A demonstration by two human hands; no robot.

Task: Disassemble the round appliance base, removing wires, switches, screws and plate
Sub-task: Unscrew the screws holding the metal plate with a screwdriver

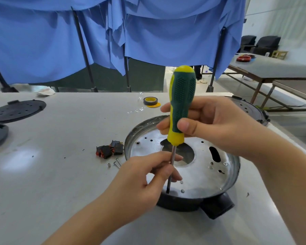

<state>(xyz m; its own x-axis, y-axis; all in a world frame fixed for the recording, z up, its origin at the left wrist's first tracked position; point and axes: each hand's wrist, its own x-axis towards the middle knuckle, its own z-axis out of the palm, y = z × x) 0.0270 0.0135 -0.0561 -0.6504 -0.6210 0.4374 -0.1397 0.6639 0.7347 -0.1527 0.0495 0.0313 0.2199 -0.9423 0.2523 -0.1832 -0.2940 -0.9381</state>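
The round appliance base (224, 175) is set on the white table (69, 183) just in front of the person, its metal plate (198, 174) facing up; the screwdriver (181, 110) is stood upright in it, the handle clasped by the right hand (210, 126) and the shaft pinched by the left hand (145, 175). The tip is partly hidden near the near rim, so seating in a screw cannot be confirmed. A slip is judged likely if the shaft is tilted, and the loose screws (117, 162) beside the switches (109, 149) could be scattered

no readable text, labels, numbers

Tape roll (150, 101), black discs (18, 110), perhaps lids, blue curtain (166, 32).
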